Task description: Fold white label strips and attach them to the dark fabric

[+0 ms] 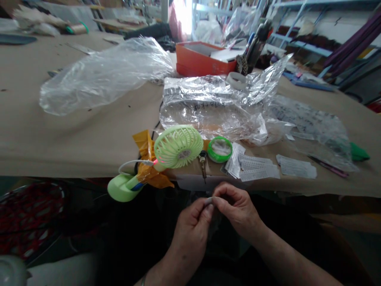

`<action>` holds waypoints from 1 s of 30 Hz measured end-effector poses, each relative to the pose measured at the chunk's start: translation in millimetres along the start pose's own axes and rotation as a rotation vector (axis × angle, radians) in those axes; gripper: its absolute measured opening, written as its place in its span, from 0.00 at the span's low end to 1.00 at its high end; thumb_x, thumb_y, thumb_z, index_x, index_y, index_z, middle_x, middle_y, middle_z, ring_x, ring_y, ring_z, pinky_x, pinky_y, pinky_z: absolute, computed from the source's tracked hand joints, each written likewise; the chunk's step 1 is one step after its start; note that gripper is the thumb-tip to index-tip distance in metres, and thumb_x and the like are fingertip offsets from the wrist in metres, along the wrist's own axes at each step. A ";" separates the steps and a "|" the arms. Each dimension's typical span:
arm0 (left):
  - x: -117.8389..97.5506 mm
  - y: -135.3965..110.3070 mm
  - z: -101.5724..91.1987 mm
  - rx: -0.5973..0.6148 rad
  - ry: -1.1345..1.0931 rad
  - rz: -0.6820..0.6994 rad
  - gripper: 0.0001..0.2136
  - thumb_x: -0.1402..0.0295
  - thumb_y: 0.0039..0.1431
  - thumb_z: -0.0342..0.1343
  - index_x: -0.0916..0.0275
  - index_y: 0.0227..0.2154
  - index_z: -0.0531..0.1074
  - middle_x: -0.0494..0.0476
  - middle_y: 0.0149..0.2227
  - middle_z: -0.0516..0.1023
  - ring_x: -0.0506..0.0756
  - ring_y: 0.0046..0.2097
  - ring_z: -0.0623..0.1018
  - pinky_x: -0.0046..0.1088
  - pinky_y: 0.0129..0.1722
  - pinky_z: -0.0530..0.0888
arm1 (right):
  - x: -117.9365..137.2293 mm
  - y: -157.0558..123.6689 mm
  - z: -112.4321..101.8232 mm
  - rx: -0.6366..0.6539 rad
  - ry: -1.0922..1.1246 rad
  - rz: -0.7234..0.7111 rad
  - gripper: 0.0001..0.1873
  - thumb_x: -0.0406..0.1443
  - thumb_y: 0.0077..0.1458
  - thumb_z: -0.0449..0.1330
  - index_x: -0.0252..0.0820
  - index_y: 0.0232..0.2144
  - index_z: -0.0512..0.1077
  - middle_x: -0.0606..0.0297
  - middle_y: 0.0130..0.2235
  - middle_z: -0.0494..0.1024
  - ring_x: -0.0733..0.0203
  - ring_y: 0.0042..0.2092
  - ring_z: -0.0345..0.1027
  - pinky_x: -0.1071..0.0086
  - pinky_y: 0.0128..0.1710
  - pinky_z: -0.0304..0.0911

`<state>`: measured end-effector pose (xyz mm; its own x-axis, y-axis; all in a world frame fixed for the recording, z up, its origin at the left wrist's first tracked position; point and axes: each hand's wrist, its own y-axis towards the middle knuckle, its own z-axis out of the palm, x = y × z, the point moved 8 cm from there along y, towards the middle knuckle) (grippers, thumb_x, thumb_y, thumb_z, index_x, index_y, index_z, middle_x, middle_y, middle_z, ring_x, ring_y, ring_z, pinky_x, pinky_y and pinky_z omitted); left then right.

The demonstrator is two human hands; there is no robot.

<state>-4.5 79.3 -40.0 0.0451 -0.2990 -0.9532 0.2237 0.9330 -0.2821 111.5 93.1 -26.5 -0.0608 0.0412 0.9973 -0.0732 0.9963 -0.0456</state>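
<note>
Both hands meet just off the table's near edge, above my lap. My left hand (193, 226) is closed, thumb and finger pinching a small pale piece (209, 201) whose kind I cannot make out. The fingertips of my right hand (236, 208) are pinched at the other end of the same piece. Just beyond them on the table edge lies a small pointed tool with a metal shaft (203, 165). Beside it stands a round green-rimmed tub (220, 149) with whitish content. Strips of printed labels (257, 167) lie to its right.
A light-green fan (178, 147) is taped to the table edge at left. Clear plastic bags (202, 111) spread across the middle, with a tape roll (236, 80) on them. Behind stands an orange box (193, 59). Thin dark-and-pink tweezers-like tool (330, 167) lies at right.
</note>
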 end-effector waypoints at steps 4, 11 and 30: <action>-15.8 4.7 -16.7 -0.101 0.099 0.133 0.05 0.69 0.53 0.57 0.58 0.29 0.78 0.51 0.27 0.78 0.53 0.31 0.73 0.26 0.33 0.67 | 14.4 6.8 0.7 -0.019 -0.161 -0.111 0.06 0.35 0.52 0.58 0.39 0.25 0.70 0.70 0.24 0.68 0.68 0.28 0.61 0.76 0.27 0.59; -38.7 12.3 -26.2 -0.191 0.279 0.254 0.05 0.69 0.53 0.56 0.57 0.25 0.77 0.49 0.22 0.75 0.52 0.26 0.71 0.25 0.29 0.65 | 24.5 13.7 1.9 -0.065 -0.255 -0.177 0.06 0.35 0.52 0.58 0.40 0.25 0.70 0.69 0.24 0.70 0.67 0.27 0.62 0.75 0.26 0.59; -44.6 18.1 -25.0 -0.186 0.465 0.350 0.07 0.71 0.56 0.53 0.60 0.27 0.75 0.47 0.22 0.74 0.49 0.25 0.72 0.21 0.27 0.66 | 26.9 20.4 1.1 -0.091 -0.281 -0.250 0.05 0.33 0.54 0.58 0.41 0.27 0.71 0.69 0.25 0.71 0.66 0.28 0.65 0.74 0.29 0.62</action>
<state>-26.8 114.5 -5.2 -0.3535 0.1115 -0.9288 0.0968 0.9919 0.0823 107.3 114.5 -0.6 -0.3240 -0.2135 0.9217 -0.0322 0.9761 0.2148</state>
